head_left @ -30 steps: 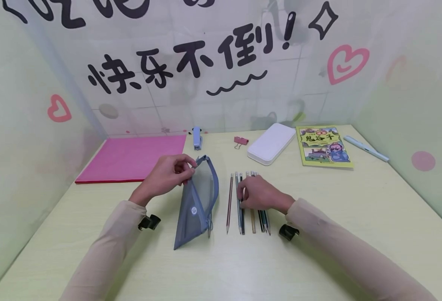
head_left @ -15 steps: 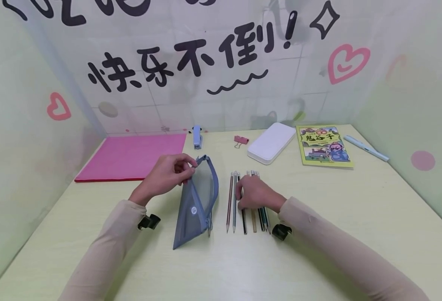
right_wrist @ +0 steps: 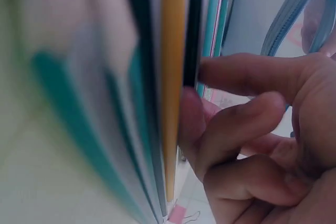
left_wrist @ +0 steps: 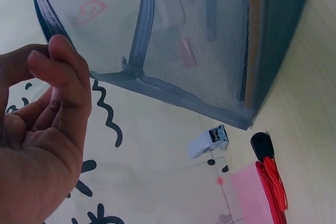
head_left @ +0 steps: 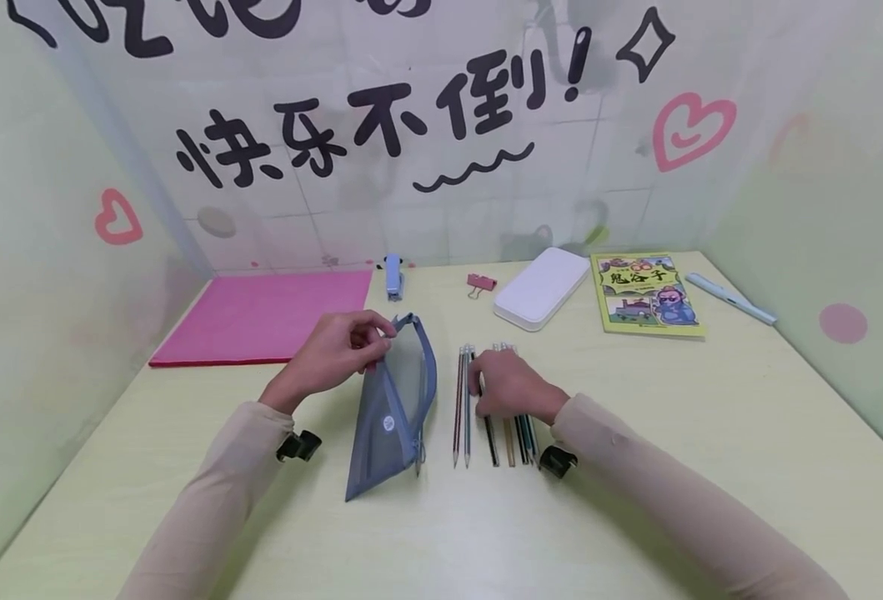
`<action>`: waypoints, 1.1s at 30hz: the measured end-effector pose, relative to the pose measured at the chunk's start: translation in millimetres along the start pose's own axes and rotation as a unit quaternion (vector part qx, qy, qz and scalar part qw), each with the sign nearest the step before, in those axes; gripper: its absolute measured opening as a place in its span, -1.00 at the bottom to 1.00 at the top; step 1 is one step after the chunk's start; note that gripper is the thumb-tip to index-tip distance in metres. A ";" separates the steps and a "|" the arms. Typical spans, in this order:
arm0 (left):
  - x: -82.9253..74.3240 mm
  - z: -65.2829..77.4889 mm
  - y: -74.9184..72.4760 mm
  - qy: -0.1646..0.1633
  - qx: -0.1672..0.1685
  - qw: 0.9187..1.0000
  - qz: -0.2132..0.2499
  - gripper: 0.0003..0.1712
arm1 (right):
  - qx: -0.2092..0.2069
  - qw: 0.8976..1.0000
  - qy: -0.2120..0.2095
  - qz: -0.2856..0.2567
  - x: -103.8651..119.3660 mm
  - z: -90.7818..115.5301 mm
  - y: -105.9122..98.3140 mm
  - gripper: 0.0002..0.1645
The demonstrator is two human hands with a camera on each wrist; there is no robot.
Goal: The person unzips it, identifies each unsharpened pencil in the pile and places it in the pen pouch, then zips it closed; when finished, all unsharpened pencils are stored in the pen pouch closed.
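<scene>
In the head view, my left hand (head_left: 333, 348) pinches the top edge of a blue-grey mesh zip pencil pouch (head_left: 378, 437) and holds it upright, its mouth parted towards the right. Long slim shapes show through the mesh in the left wrist view. To the right of the pouch, several pencils lie side by side on the table. My right hand (head_left: 514, 383) pinches a black pencil (right_wrist: 195, 19) between thumb and fingertips. Left of it lie a red pencil (head_left: 458, 417) and a blue pencil (head_left: 468, 421), nearly touching. A wooden-coloured pencil (head_left: 509, 442) and darker ones are partly under my right hand.
Along the back stand a pink folder (head_left: 261, 312), a blue stapler (head_left: 393, 277), a pink binder clip (head_left: 482, 282), a white case (head_left: 542, 289), a yellow booklet (head_left: 647, 294) and a light blue pen (head_left: 730, 297). Walls enclose the table (head_left: 441, 542) at the back and both sides.
My right hand has shifted slightly left. The blue pencil has slid left towards the red one, and the black pencil now lies apart from it, slanted. My left hand and the pouch have hardly moved.
</scene>
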State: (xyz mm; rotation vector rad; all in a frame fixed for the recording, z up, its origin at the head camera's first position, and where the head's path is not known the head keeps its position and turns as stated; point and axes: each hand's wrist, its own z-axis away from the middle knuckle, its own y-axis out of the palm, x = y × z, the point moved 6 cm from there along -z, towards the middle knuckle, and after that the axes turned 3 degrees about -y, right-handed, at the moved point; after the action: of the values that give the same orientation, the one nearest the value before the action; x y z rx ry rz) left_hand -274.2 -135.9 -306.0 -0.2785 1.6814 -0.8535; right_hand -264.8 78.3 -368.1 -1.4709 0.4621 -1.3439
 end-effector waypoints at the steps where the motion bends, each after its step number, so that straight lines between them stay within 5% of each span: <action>1: -0.5 -0.1 0.3 0.000 0.001 1.000 0.001 -0.80 | 0.000 1.000 0.001 -0.009 0.1 -0.2 -0.5 -0.79; 10: -2.7 1.0 0.7 -0.004 -0.001 1.000 -0.005 -0.80 | 0.005 0.992 0.015 -0.122 -9.8 1.0 -5.5 -0.76; 16: 0.4 2.4 3.1 -0.009 -0.004 1.000 0.000 -0.81 | -0.016 0.967 -0.017 -0.253 2.8 1.4 -19.7 -0.67; 24: 0.2 2.0 2.9 -0.008 -0.010 1.000 -0.006 -0.81 | -0.097 0.939 -0.040 -0.329 26.6 -8.8 -32.1 -0.66; 28: -1.6 1.9 2.3 -0.009 -0.013 1.000 -0.006 -0.80 | -0.125 0.937 -0.042 -0.324 38.4 -12.6 -26.2 -0.64; 33: -2.7 2.8 1.7 -0.008 -0.019 1.000 -0.009 -0.76 | -0.086 0.950 -0.045 -0.297 55.1 -8.2 -9.8 -0.64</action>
State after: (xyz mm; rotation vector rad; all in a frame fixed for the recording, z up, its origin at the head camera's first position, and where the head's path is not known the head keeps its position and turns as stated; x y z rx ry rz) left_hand -270.4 -134.1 -305.3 -0.3265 1.6837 -0.8306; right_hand -259.1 33.4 -334.3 -1.8998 0.0701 -1.7212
